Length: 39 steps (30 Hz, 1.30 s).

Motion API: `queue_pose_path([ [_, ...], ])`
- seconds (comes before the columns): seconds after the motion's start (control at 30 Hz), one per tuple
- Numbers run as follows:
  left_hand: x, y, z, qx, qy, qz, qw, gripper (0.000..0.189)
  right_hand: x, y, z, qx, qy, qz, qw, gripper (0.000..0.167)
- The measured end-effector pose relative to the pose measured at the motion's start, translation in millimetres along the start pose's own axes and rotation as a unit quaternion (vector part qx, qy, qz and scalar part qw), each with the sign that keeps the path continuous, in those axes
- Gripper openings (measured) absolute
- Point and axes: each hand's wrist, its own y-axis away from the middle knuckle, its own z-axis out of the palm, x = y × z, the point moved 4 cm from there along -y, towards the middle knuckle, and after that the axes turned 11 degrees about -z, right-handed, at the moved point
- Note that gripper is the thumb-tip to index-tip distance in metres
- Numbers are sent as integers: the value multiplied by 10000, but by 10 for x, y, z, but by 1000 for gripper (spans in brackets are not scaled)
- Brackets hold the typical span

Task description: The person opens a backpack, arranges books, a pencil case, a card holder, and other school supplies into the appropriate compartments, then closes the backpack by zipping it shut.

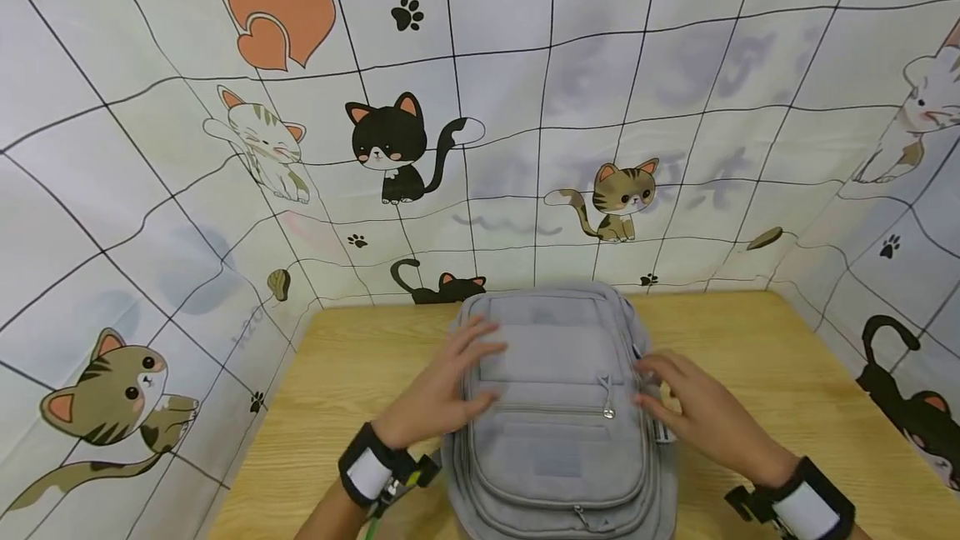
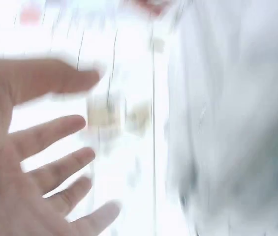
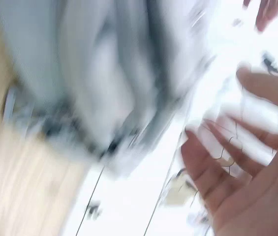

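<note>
A grey backpack (image 1: pixel 551 352) lies front side up, with a zipped pocket across its middle and a metal zipper pull (image 1: pixel 608 412) at that zip's right end. Over the bag's left edge hovers my left hand (image 1: pixel 442 386), its fingers spread and straight; the left wrist view shows nothing in that hand (image 2: pixel 35 167). At the right side is my right hand (image 1: pixel 701 407), its fingers slightly bent. In the right wrist view there is a gap between this hand (image 3: pixel 247 172) and the blurred bag (image 3: pixel 99 73). Both wrist views are motion-blurred.
Under the bag is a light wooden table (image 1: pixel 360 357). A white grid-patterned cloth with cartoon cats (image 1: pixel 502 148) rises behind the table and along both sides. Each wrist wears a black strap, the left one (image 1: pixel 367 465) and the right one (image 1: pixel 810 502).
</note>
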Motion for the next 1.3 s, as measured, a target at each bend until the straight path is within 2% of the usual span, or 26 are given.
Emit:
queue_pose_path([
  [0.07, 347, 36, 192, 92, -542, 645, 9964, 40, -262, 62, 20, 55, -111, -1068, 9942, 35],
  [0.13, 606, 80, 470, -181, -1012, 1255, 9868, 28, -460, 122, 109, -128, -372, -1892, 9811, 34],
  [0.17, 689, 100, 622, -444, -1231, 1479, 9803, 26, -522, 151, 166, -282, -388, -2127, 9759, 35],
  [0.23, 789, 144, 897, -927, -1669, 1740, 9661, 23, -584, 205, 279, -563, -212, -2346, 9702, 37],
  [0.3, 818, 176, 1110, -1255, -2081, 1803, 9531, 24, -586, 256, 380, -737, -3, -2405, 9679, 39],
  [0.37, 802, 196, 1235, -1459, -2390, 1779, 9434, 22, -565, 281, 470, -862, 332, -2372, 9671, 38],
  [0.43, 793, 199, 1299, -1443, -2558, 1771, 9394, 16, -543, 298, 536, -869, 464, -2391, 9660, 33],
  [0.53, 780, 179, 1338, -1395, -2588, 1766, 9393, 11, -528, 316, 579, -725, 407, -2454, 9658, 24],
  [0.67, 778, 151, 1330, -1276, -2441, 1758, 9451, 6, -552, 301, 520, -205, -181, -2720, 9619, 23],
  [0.87, 800, 103, 1283, -1251, -2076, 1460, 9591, 21, -609, 210, 350, 421, -937, -2953, 9499, 31],
  [1.03, 826, 65, 1270, -1014, -2151, 1291, 9627, 25, -653, 141, 265, 625, -1290, -2916, 9457, 33],
  [1.2, 860, 75, 1208, -841, -2074, 1014, 9694, 22, -680, 89, 199, 716, -1373, -2715, 9499, 34],
  [1.3, 889, 124, 1154, -795, -2157, 796, 9700, 23, -700, 78, 166, 748, -1388, -2621, 9521, 36],
])
